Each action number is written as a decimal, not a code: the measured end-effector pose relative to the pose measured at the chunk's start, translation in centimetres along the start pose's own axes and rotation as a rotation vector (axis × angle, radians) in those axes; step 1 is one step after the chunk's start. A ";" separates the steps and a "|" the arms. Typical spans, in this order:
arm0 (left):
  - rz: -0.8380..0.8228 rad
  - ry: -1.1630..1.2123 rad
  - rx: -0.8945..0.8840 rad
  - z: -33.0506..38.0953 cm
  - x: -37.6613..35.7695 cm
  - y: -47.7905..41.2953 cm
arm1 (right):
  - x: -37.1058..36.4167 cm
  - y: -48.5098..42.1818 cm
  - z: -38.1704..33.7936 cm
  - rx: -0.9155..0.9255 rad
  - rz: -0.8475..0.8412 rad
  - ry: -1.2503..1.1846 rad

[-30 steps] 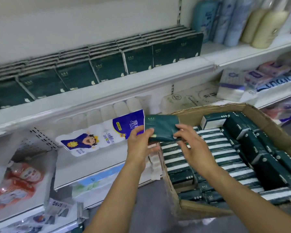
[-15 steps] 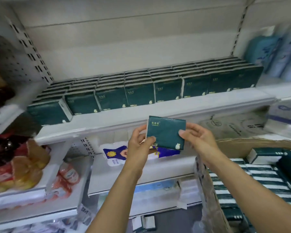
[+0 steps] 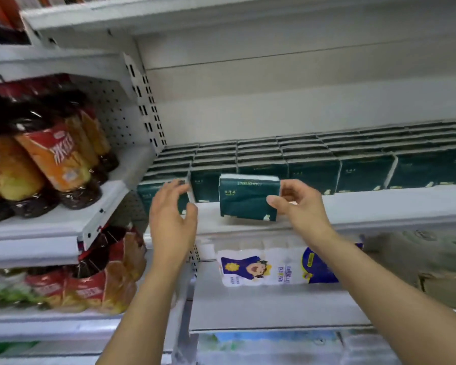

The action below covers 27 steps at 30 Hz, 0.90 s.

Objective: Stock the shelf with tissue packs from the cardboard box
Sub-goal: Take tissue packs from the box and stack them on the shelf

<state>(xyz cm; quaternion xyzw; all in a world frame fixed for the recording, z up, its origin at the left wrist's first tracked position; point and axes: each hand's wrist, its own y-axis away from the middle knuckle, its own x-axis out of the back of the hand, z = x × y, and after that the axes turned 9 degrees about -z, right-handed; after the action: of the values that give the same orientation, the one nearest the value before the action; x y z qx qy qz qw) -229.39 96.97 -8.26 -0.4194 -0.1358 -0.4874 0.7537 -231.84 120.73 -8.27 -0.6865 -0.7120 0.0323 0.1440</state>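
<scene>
Right hand [image 3: 298,206]: pinches the right-hand edge of one tissue pack [image 3: 248,197], thumb on the front face, fingers curled behind it
Tissue pack: dark green, upright, held in the air just in front of the shelf [image 3: 379,206], its lower edge about level with the white front lip
Print on the pack: a small gold mark near the upper left of the front face and a pale line of letters, upside down, along the top face; both too blurred to read
Left hand [image 3: 173,219]: just left of the grip and apart from the pack, fingers spread and loosely bent, gripping nothing; fingertips lie in front of the leftmost pack on the shelf, contact cannot be told
Shelved packs [image 3: 313,175]: directly behind the grip, matching green packs standing in tight rows across the shelf
Toilet roll pack [image 3: 261,267]: below the grip, white and blue wrapper with a cartoon child and a sun
Cardboard box [image 3: 448,291]: low to the right, only a brown corner in view
Bottles [image 3: 58,159]: far left, orange labels with white Chinese characters, beyond a perforated upright [image 3: 142,101]
</scene>
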 end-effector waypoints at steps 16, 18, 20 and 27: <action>-0.252 -0.217 -0.019 -4.8 1.3 -3.9 | -8.8 -5.5 1.4 -0.057 0.084 0.193; -0.254 -0.212 -0.026 -4.8 1.3 -3.9 | -8.9 -5.5 1.4 -0.061 0.088 0.224; -0.257 -0.211 -0.033 -4.8 1.4 -3.9 | -8.8 -5.5 1.4 -0.064 0.073 0.227; -0.042 -0.057 -0.146 -2.3 0.2 -2.1 | -7.2 -3.2 1.5 0.025 0.105 0.288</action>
<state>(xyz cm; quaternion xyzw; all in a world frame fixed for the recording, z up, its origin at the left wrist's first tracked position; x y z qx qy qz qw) -231.48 94.72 -8.47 -0.4839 -0.1303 -0.4996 0.7066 -235.19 113.66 -10.08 -0.7185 -0.6467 -0.0501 0.2511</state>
